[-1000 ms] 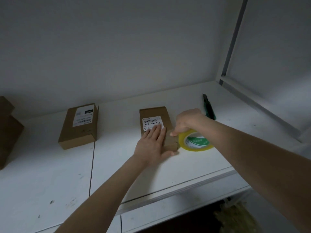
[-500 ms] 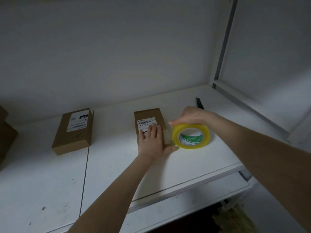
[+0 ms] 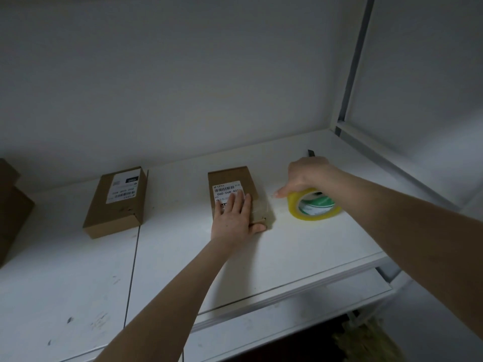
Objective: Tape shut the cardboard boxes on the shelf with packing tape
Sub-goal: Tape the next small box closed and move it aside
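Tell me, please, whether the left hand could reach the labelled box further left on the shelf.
Probably yes: only bare shelf lies between the left hand and the left box, but it would have to leave the middle box it presses on.

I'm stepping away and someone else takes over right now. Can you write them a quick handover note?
Left hand: flat on the middle box, pressing it down on the shelf.
Right hand: grips the tape roll, just right of that box, forefinger pointing at it.
Done: a glossy strip seems to cover the box's near end; cut or not, unclear.
Left: finish this box, then the box to the left and the far-left box. A dark tool lies behind the right hand.
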A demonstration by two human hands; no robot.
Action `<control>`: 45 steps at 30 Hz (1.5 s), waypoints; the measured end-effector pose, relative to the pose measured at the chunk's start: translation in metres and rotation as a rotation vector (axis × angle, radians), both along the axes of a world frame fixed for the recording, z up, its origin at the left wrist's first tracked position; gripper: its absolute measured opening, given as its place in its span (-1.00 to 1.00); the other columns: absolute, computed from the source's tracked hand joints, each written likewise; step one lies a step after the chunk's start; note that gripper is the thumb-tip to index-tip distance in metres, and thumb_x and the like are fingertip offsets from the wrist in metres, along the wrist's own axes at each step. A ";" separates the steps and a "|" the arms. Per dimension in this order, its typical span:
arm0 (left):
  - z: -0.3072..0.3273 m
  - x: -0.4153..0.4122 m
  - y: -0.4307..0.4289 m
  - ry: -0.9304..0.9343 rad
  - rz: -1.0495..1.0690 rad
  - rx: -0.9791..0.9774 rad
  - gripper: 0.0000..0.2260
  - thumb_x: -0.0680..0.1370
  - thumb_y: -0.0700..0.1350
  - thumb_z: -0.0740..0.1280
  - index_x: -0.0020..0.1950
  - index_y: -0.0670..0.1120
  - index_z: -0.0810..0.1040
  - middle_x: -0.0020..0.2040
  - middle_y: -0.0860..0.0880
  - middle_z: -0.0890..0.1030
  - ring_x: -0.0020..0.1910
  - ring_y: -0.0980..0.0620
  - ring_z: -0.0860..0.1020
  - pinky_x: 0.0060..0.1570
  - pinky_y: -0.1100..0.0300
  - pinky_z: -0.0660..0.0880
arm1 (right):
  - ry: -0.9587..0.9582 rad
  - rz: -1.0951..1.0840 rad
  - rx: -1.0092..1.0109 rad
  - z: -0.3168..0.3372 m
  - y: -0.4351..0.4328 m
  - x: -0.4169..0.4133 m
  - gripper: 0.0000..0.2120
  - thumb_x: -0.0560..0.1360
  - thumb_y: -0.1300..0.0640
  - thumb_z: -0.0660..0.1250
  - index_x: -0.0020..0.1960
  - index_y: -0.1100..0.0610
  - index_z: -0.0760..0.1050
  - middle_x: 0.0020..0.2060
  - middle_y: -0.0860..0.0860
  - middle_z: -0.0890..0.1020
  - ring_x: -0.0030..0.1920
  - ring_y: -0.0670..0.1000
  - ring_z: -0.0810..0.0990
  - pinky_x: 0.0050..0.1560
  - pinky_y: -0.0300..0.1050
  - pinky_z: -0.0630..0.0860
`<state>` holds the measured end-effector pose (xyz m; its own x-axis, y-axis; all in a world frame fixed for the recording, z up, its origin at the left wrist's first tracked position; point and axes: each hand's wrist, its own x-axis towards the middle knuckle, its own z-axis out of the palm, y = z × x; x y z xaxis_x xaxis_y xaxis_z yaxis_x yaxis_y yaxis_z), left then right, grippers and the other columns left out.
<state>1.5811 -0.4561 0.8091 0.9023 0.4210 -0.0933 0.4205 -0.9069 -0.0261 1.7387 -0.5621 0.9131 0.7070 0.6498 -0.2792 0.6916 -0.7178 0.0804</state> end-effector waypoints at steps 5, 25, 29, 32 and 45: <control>0.000 -0.002 0.006 0.003 -0.038 -0.006 -0.25 0.53 0.36 -0.04 0.56 0.01 -0.21 0.58 -0.07 -0.18 0.55 -0.08 -0.16 0.49 -0.12 -0.19 | 0.062 -0.051 0.040 -0.009 -0.012 0.005 -0.28 0.34 -0.50 0.26 0.17 0.09 0.47 0.08 0.06 0.56 0.09 0.12 0.55 -0.05 -0.09 0.38; 0.003 0.024 -0.018 -0.002 -0.042 0.008 -0.45 0.66 0.01 0.01 0.57 -0.10 -0.17 0.58 -0.09 -0.16 0.55 -0.05 -0.15 0.51 -0.02 -0.14 | 0.529 -0.245 0.526 -0.025 -0.033 0.026 -0.40 0.39 -0.33 0.39 0.02 0.22 0.60 -0.08 0.12 0.66 -0.08 0.09 0.64 0.03 -0.07 0.54; 0.003 0.017 -0.011 -0.012 -0.084 0.031 -0.49 0.67 -0.07 -0.04 0.57 -0.10 -0.17 0.58 -0.06 -0.17 0.55 -0.01 -0.15 0.52 0.02 -0.16 | 0.406 -0.202 0.473 -0.025 -0.029 0.023 -0.49 0.38 -0.31 0.39 -0.06 0.17 0.59 -0.11 0.11 0.65 -0.07 0.11 0.62 0.04 -0.04 0.54; 0.004 0.011 -0.001 0.018 -0.128 0.047 -0.49 0.67 -0.06 -0.06 0.57 -0.09 -0.20 0.57 -0.04 -0.22 0.55 0.02 -0.19 0.52 0.04 -0.18 | 0.307 -0.186 0.389 -0.022 -0.023 0.017 -0.54 0.34 -0.32 0.38 -0.18 0.10 0.51 -0.20 0.07 0.61 -0.15 0.09 0.61 -0.04 -0.04 0.55; 0.050 0.041 -0.002 -0.132 -0.049 -0.222 -0.46 0.65 -0.03 0.07 0.57 -0.12 -0.05 0.58 -0.11 -0.01 0.55 -0.03 -0.02 0.49 0.04 0.02 | 0.481 -0.285 0.605 -0.017 -0.031 0.033 -0.48 0.62 -0.22 0.08 0.01 0.17 0.62 -0.06 0.11 0.61 -0.06 0.09 0.57 0.01 -0.10 0.47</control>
